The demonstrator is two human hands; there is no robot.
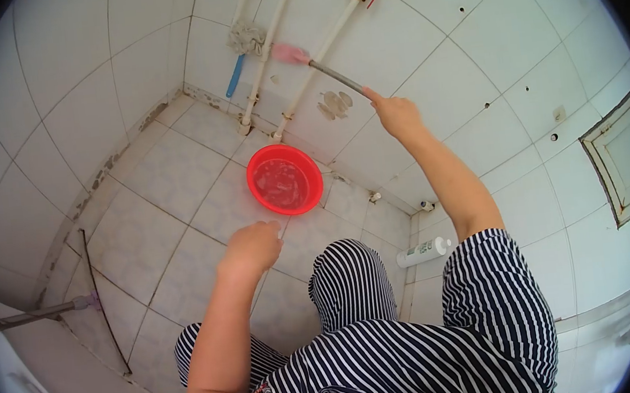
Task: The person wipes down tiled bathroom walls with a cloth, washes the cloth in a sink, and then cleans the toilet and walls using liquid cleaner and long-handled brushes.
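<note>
My right hand [399,117] grips the end of a grey-handled brush [337,74]. Its pink head [290,53] is up by the white pipes on the tiled wall. Below, on the floor, a red basin [285,180] holds water with some suds. My left hand [255,247] is just below and left of the basin, its fingers curled in; whether anything is inside them is hidden.
White pipes [332,35] run up the wall, with a blue-handled brush [236,76] hanging beside them. A white bottle [423,252] lies near my right knee. At the left, a grey pole [28,315] joins a long dark strip. A framed panel [621,153] is at the right.
</note>
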